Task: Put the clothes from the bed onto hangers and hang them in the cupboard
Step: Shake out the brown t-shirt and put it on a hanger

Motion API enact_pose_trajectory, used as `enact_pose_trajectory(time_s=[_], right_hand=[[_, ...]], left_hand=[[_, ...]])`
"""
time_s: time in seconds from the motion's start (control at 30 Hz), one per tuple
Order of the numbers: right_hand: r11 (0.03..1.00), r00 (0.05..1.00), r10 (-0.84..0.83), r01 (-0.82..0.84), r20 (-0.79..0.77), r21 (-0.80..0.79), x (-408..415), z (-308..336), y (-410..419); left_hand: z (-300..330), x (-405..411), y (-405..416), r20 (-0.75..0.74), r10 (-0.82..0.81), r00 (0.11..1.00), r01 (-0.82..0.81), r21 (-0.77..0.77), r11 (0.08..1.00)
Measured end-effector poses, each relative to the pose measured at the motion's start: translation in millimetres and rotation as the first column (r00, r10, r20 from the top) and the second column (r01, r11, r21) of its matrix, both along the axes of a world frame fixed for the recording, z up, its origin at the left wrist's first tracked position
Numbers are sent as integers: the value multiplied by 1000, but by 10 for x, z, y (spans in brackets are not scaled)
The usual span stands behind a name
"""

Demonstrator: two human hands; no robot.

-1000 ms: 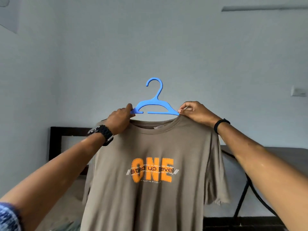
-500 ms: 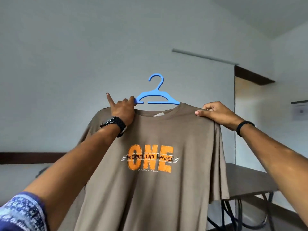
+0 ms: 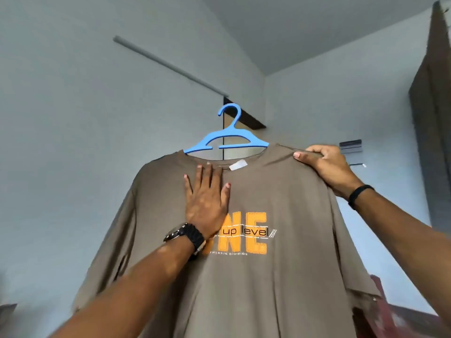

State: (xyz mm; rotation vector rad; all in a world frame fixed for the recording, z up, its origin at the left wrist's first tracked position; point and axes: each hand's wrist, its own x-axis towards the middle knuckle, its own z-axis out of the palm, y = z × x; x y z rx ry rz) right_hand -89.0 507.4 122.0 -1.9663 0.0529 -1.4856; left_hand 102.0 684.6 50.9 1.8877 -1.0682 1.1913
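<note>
While the right hand [image 3: 329, 167] pinches the T-shirt's [image 3: 280, 276] shoulder, the left hand [image 3: 206, 193] lies spread flat on its chest. Nothing grips the blue hanger [image 3: 227, 140] — a tilt could slide the shirt off.

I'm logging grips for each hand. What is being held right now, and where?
The right hand pinches the T-shirt at its shoulder seam; the left hand lies flat against its chest.

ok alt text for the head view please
A brown cotton t-shirt with orange print hangs on a blue plastic hanger, held up toward the ceiling. The left hand lies flat on its chest; the right hand pinches its shoulder.
</note>
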Motion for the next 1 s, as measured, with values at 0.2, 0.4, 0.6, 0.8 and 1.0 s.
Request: enact_pose_trajectory(time_s=[0.2,0.4,0.6,0.8,1.0], right_hand=[[994,996,-32,41,-83,105,71,-58,-1417],[976,981,-109,137,-161,172,-45,648,-2127],[935,947,-302,316,-110,162,-847,2224,-2467],[847,855,-515,518,-56,119,-2081,3446,-2473],[766,768,-640,639,-14,66,-3245,3766,-2671]], left_hand=[[-103,361,-1430,109,-33,993,11,196,980],[678,474,-2351,136,-238,962,218,147,965],[2404,-80,-3213,268,-383,884,364,118,924],[3810,-1158,-3864,85,-660,746,648,132,750],[4200,-2409,-4597,-21,-725,688,725,70,686]])
